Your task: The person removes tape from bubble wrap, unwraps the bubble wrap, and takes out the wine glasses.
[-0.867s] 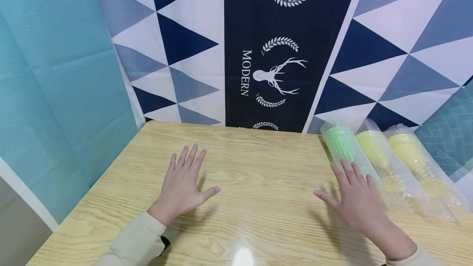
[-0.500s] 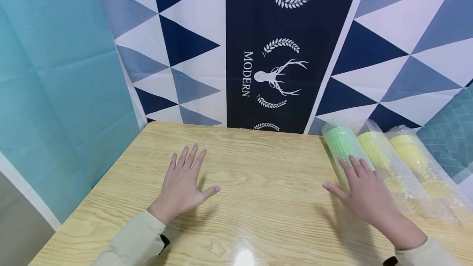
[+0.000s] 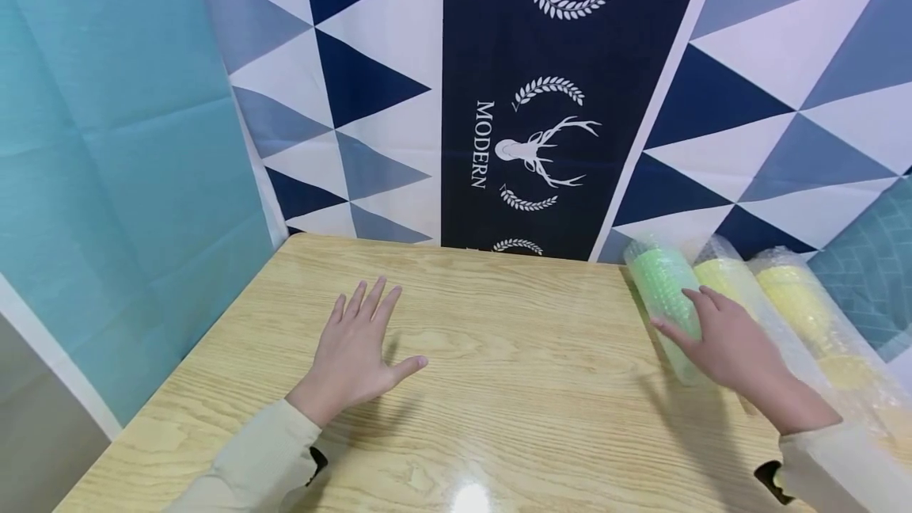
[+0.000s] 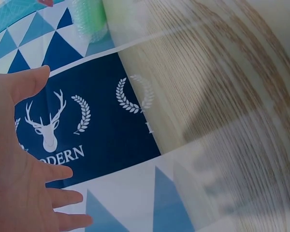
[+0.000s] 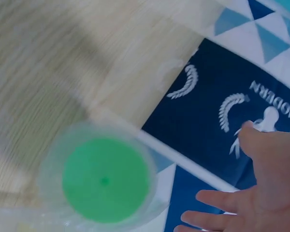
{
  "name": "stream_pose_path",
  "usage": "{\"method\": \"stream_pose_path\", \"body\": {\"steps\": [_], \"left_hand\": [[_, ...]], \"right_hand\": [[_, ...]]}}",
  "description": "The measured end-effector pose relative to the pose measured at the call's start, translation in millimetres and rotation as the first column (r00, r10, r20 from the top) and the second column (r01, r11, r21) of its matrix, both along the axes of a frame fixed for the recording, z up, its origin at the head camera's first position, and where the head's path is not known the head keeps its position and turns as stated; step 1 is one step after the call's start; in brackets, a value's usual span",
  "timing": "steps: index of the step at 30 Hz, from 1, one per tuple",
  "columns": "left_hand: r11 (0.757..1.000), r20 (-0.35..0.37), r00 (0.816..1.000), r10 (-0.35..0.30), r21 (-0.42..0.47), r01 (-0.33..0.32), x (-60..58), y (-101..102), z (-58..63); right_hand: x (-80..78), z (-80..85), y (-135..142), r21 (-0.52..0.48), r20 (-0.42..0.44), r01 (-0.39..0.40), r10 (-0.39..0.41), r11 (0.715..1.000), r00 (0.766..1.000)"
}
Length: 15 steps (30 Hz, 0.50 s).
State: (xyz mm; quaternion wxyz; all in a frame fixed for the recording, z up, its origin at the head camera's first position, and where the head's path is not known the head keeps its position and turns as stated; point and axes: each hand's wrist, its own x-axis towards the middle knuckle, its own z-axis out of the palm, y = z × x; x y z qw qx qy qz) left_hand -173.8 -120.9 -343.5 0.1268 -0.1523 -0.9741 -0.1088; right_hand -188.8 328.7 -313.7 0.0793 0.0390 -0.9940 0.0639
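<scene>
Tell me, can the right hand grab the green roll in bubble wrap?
Probably yes: the right hand holds nothing and looks close to the green roll, with nothing seen between them in the right wrist view.

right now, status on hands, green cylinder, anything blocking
Left hand open over tabletop. Right hand by wrapped green cylinder, not gripping. Yellow cylinders alongside it, nothing seen in the way.

The tabletop point(image 3: 499, 355) is pale, yellowish wood with long wavy grain, and I can see a bright spot of glare point(image 3: 470, 497) near its front. Over toward the person's right, three wrapped cylinders lie on their sides in a slanting row: a green roll point(image 3: 657, 275) innermost, then a yellow roll point(image 3: 718, 274), partly hidden, then another yellow roll point(image 3: 794, 299), all in clear bubble wrap.
</scene>
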Motion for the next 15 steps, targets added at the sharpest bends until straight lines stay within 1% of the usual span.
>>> {"method": "stream_pose_path", "body": {"steps": [4,8,15], "left_hand": [[1.000,0.007,1.000,-0.005,-0.006,0.005,-0.5,0.3,2.0],[1.000,0.017,1.000,-0.010,-0.006,0.010,-1.0,1.1,4.0],[1.000,0.033,0.999,-0.016,0.005,0.016,-3.3,3.0,6.3]], "right_hand": [[-10.7,5.0,13.8,-0.061,0.063,0.040,-0.036,0.997,0.997],[-19.0,7.5,27.6,-0.069,0.106,0.035,-0.028,0.997,0.994],[-30.3,7.6,44.2,-0.055,0.095,0.018,-0.013,0.998,0.995]]}}
